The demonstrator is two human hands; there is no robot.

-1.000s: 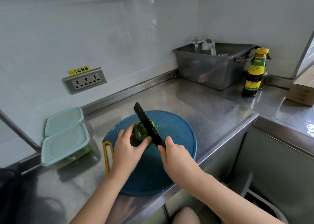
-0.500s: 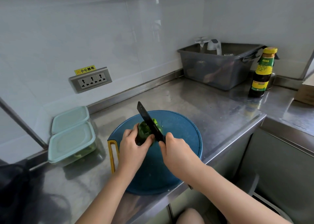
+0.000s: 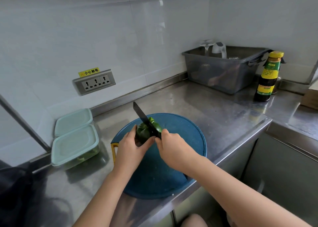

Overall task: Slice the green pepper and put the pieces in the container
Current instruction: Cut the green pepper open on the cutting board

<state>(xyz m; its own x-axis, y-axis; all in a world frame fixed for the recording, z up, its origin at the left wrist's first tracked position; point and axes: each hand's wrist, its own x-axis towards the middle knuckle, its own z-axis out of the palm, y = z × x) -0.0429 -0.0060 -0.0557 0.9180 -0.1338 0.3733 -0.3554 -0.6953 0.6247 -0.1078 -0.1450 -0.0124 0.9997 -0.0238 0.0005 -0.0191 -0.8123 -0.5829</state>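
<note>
Head view, read from near to far. Two bare forearms reached in from the near edge over a round blue cutting board (image 3: 180,140) on the steel worktop (image 3: 215,116); the board's near rim appeared to overhang the worktop's edge.

The left hand (image 3: 130,147) gripped the green pepper (image 3: 143,132), which sat on the far left part of the board. Its fingers (image 3: 133,131) were curled over the pepper's left flank and the thumb pressed the near side. The right hand (image 3: 172,145) was closed round the handle of a knife (image 3: 142,114), and the handle itself was hidden. The black blade rose toward the far left, with its edge set into the pepper's right part.

The pepper was judged light and hollow, with a waxy skin and a rounded body likely to slip or roll. Its wall was judged crisp yet liable to yield under a hard squeeze. The soundest hold was therefore a cupped grip on the flank away from the blade, fingertips tucked back.

Left of the board stood the near container (image 3: 75,145), its pale green lid on and green matter showing through the clear wall. A second lidded container (image 3: 73,121) touched its far side. A lid would have to come off before pieces went in.

Farther off were a wall socket strip (image 3: 94,83), a grey tub (image 3: 223,71) at far right and a sauce bottle (image 3: 268,77) just right of the tub.
</note>
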